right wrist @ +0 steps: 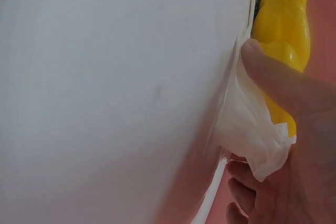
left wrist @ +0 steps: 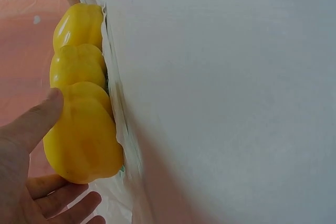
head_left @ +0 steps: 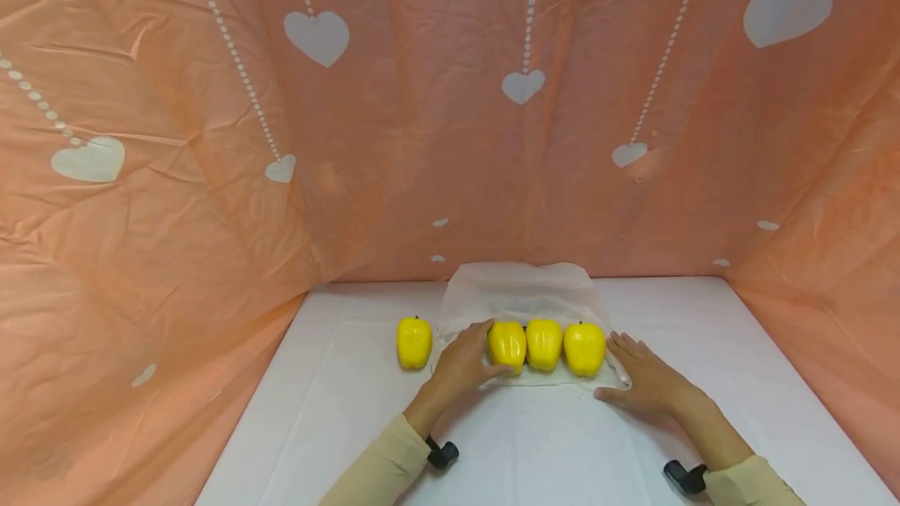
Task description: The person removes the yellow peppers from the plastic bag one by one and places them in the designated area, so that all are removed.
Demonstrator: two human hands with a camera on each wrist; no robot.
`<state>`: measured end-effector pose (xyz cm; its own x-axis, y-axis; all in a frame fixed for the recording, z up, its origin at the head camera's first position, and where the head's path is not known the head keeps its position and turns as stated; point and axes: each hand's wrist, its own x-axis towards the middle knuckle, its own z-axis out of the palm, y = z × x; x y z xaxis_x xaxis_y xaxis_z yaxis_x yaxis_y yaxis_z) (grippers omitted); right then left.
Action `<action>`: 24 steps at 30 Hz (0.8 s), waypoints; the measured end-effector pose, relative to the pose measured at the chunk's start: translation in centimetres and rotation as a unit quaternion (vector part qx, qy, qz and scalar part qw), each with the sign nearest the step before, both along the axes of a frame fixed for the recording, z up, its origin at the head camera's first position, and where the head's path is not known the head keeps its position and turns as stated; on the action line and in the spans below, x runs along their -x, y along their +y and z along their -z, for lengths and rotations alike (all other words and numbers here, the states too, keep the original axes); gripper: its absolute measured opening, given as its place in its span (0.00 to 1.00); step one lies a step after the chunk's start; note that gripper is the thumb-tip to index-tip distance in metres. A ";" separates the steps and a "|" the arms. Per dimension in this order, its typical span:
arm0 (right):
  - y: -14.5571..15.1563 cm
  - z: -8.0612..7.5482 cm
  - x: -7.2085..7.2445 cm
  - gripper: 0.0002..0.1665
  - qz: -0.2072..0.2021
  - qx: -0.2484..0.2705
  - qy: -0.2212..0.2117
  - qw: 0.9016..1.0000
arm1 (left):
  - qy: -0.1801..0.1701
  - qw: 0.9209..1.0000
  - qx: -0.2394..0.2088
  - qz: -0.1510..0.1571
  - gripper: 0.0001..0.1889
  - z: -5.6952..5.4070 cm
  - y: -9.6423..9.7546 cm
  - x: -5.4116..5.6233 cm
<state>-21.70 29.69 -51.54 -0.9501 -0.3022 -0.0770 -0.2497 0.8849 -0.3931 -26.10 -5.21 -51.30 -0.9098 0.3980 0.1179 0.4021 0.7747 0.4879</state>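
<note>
Partly hidden bag (head_left: 522,287) under three yellow peppers (head_left: 544,345), left hand (head_left: 462,360), right hand (head_left: 648,373), both unclenched

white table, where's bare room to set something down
Bare table: left of the lone pepper, right of the right hand, and between the forearms. Crowded: the middle, where three peppers, the plastic bag and left hand bunch up.

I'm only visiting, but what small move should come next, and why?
Perhaps the left hand should leave the row and reach for the lone pepper to its left: three yellow peppers already sit side by side on the thin plastic, the right hand at their right end, while that one lies off it on the white table.
</note>
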 end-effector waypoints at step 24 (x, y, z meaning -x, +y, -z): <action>0.0 0.2 0.2 0.69 0.012 0.000 -0.013 1.000 | -0.020 0.999 -0.031 0.007 0.49 -0.6 -0.7 -0.7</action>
<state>-21.86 29.72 -51.74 -0.9549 -0.2791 -0.1010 -0.2180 0.8904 -0.3995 -25.43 -5.93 -50.70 -0.9085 0.4039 0.1073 0.3926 0.7366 0.5507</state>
